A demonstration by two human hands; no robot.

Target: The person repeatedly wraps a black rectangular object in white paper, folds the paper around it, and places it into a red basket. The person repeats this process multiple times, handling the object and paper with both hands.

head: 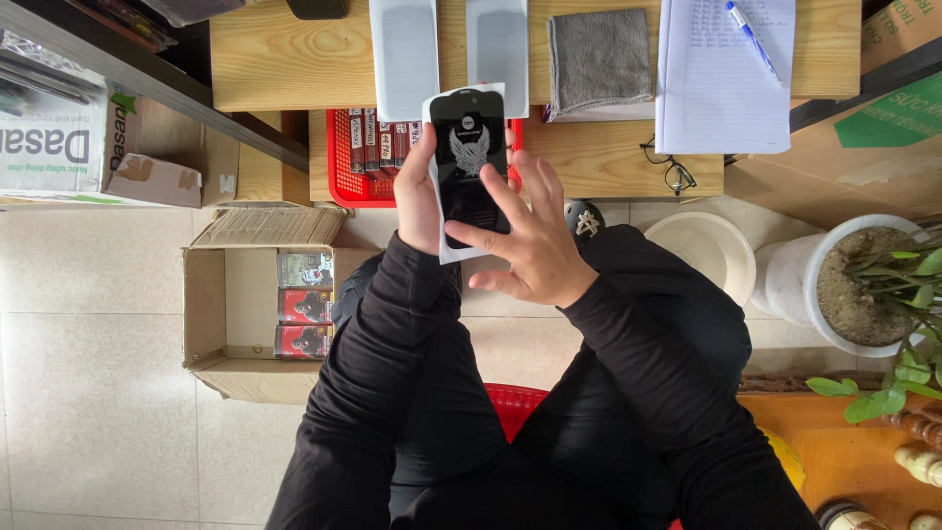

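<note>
- The left hand (417,196) is closed around the left edge of a black screen protector card (471,162) in a clear sleeve, fingers wrapped behind it and thumb along the side, holding it upright just in front of the wooden desk (608,157).
- The right hand (535,240) lies over the card's lower right part with fingers spread fairly wide; the index finger presses on the black face, and the others seem to rest on its edge, though the grip is hard to make out from this angle.
- The card carries a pale winged emblem and hangs over the near edge of the desk, above the person's black-sleeved lap.
- On the desk beyond the card, two pale glass sheets (404,54) lie side by side, with a grey folded cloth (601,59) to their right.
- Further right on the desk is a lined notepad (716,88) with a blue pen (754,39) on it; black glasses (672,169) lie at the desk's near edge.
- A red basket (343,167) of small boxes sits under the desk edge, right behind the card.
- Left of the desk, on the tiled floor, an open cardboard box (211,304) holds a few packets.
- Right of the desk stand a white bowl (706,250) and a white potted plant (863,285).
</note>
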